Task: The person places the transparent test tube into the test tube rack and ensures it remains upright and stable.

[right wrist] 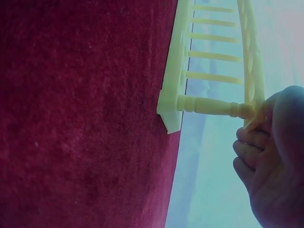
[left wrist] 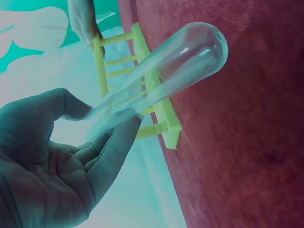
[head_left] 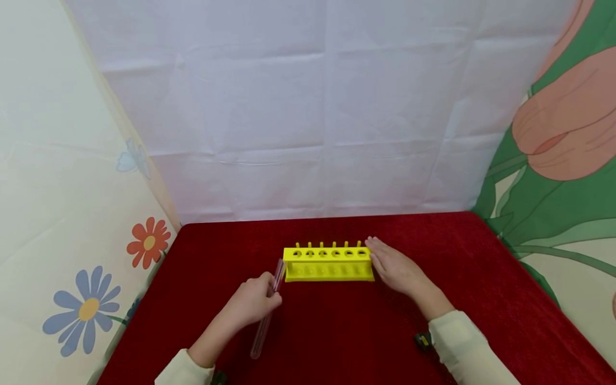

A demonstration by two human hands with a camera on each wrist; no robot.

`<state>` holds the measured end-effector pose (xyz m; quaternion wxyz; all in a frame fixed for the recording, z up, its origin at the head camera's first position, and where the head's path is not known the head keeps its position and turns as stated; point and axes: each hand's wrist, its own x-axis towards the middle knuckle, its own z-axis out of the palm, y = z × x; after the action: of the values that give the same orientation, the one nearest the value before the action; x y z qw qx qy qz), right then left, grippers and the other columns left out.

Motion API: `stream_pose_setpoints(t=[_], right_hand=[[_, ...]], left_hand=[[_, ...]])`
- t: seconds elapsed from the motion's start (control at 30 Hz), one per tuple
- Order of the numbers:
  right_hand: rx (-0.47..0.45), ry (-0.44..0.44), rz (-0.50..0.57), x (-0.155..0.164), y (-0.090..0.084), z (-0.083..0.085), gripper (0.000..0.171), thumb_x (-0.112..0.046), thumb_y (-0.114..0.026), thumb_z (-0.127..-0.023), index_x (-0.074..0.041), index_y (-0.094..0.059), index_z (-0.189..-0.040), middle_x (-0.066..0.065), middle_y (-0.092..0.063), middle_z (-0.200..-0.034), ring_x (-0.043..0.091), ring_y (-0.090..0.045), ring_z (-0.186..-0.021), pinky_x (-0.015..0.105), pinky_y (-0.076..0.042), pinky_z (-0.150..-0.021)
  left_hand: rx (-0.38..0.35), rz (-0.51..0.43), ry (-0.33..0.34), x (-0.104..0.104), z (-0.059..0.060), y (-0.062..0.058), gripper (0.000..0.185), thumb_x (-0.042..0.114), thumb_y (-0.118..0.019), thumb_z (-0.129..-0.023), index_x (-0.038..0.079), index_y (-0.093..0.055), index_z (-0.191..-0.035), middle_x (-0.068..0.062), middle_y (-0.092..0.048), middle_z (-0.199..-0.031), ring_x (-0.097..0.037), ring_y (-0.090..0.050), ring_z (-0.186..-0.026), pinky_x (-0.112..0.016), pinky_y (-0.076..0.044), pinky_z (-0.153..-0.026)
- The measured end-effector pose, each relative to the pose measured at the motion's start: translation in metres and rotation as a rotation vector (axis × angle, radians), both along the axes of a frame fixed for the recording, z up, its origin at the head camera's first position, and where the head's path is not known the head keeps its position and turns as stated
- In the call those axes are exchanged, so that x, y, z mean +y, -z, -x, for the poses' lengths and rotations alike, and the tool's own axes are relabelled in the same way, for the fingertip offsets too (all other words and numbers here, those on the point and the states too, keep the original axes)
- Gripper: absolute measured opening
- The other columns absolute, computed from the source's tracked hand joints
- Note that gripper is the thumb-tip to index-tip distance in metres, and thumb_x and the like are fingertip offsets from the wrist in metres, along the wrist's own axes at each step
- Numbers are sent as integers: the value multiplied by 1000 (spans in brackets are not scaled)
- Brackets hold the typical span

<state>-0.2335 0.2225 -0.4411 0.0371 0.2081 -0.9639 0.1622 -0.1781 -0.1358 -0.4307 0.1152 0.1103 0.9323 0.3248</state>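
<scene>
My left hand (head_left: 252,300) pinches a clear test tube (head_left: 262,334) between thumb and fingers, just left of a yellow test tube rack (head_left: 329,271). In the left wrist view the tube (left wrist: 190,61) slants, its rounded end pointing away from the fingers and its other end hidden at the hand. At the rack's right end my right hand (head_left: 397,269) holds the upper plate's edge. The right wrist view shows that hand (right wrist: 270,156) with its thumb and fingers at the rack's corner (right wrist: 254,107). No tubes stand in the rack's holes.
The rack stands on a table with a dark red cloth (head_left: 332,331). Behind it hangs a white sheet (head_left: 308,133). Flower-printed cloths line the left side (head_left: 89,310) and right side (head_left: 568,123). Several short pegs (head_left: 334,244) rise along the rack's back.
</scene>
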Motion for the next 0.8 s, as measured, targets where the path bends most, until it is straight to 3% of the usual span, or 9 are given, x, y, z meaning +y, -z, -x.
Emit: stream_pose_setpoints(t=[0.47,0.8], right_hand=[[10,-6,14,-1,-2,-3,47,-16,-44,-107,5,-42,-150,23,-41,-155,39,-37,-145,55,-33,-116],[36,-15,8,0,0,-2,47,-15,-44,-107,5,-43,-149,23,-42,-155,39,-38,-145,54,-33,-116]], left_hand=[[21,-15,-34,9,4,-8,24,18,-67,-93,5,-58,-111,-2,-59,-75,-14,-51,-56,-28,-44,-50],[46,-32,-22,14,9,-13,25,19,-66,-93,5,-58,-111,-1,-60,-78,-14,-54,-58,-28,-45,-51]])
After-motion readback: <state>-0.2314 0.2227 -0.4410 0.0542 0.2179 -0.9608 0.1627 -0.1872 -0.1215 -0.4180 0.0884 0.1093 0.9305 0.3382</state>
